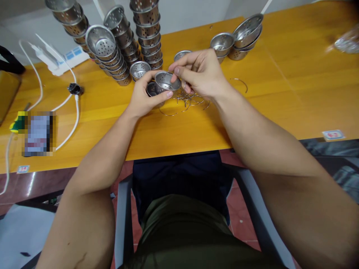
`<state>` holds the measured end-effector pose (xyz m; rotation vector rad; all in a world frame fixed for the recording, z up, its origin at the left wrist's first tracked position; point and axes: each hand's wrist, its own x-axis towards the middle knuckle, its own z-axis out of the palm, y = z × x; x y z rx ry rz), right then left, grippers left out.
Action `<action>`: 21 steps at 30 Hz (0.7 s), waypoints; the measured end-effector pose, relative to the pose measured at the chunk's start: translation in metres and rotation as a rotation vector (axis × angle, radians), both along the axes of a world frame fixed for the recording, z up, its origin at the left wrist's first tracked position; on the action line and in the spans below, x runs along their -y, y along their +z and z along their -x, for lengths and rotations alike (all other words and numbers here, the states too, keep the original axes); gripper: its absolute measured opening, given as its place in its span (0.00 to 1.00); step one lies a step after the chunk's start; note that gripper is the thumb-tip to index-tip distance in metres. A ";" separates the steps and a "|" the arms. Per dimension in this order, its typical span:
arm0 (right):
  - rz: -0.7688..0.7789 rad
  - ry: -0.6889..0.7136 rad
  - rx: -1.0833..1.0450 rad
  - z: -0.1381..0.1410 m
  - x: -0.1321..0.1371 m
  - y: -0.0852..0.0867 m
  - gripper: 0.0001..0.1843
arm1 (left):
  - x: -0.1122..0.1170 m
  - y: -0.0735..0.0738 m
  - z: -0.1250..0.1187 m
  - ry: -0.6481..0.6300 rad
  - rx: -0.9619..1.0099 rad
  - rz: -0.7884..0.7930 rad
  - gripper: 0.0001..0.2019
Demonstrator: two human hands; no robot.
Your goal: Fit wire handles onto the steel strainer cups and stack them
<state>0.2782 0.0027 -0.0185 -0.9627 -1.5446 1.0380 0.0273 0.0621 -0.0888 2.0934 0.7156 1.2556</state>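
My left hand point(146, 95) grips a small perforated steel strainer cup point(166, 81) above the orange table point(294, 82), thumb and fingers around its side. My right hand point(200, 73) is closed in a pinch at the cup's rim, holding a thin wire ring that is mostly hidden by the fingers. Just below the right hand lies a loose pile of wire rings point(189, 101). A second cup point(153, 89) sits right behind the held one, partly hidden by my left hand.
Leaning stacks of strainer cups point(113, 56) stand at the back, with a few more cups point(238, 39) at the back right. A single wire ring point(239, 83) lies to the right. White cables and a power strip point(57, 59) are at the left, with a blurred box point(37, 132).
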 end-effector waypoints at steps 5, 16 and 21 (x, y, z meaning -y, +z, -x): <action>-0.022 0.027 0.008 -0.002 -0.001 -0.002 0.22 | 0.003 0.003 -0.001 0.012 -0.001 0.034 0.46; -0.057 0.108 -0.064 -0.008 -0.016 -0.013 0.10 | 0.005 0.004 -0.001 0.016 0.007 0.012 0.45; -0.051 0.068 -0.065 -0.003 -0.018 -0.017 0.04 | 0.001 -0.001 0.000 0.008 -0.013 -0.002 0.48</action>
